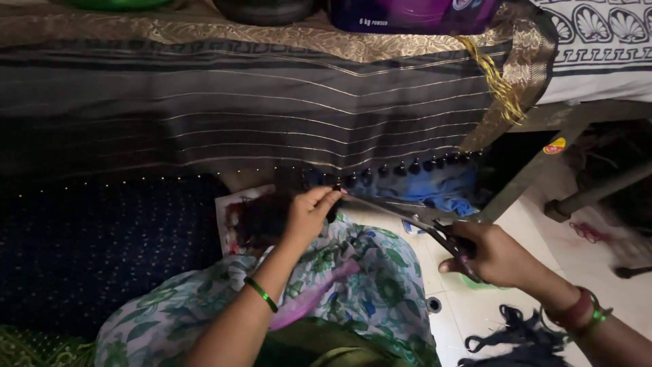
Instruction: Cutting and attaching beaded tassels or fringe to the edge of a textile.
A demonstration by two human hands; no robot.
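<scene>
A dark striped cloth point(272, 115) with a gold border hangs over the edge of a table, and a row of small dark tassels point(401, 168) runs along its lower edge. My left hand point(309, 214) pinches one dark tassel at the cloth's hem between thumb and fingers. My right hand point(492, 255) grips the handles of a pair of scissors point(414, 219), whose open blades point left toward the pinched tassel, tips just beside my left fingers.
A floral green garment point(353, 278) covers my lap. A printed paper point(234, 217) lies under my left hand. Dark thread scraps point(513, 333) lie on the white tiled floor. A metal table leg point(530, 170) slants at right. A purple bag point(414, 13) and bowls sit on top.
</scene>
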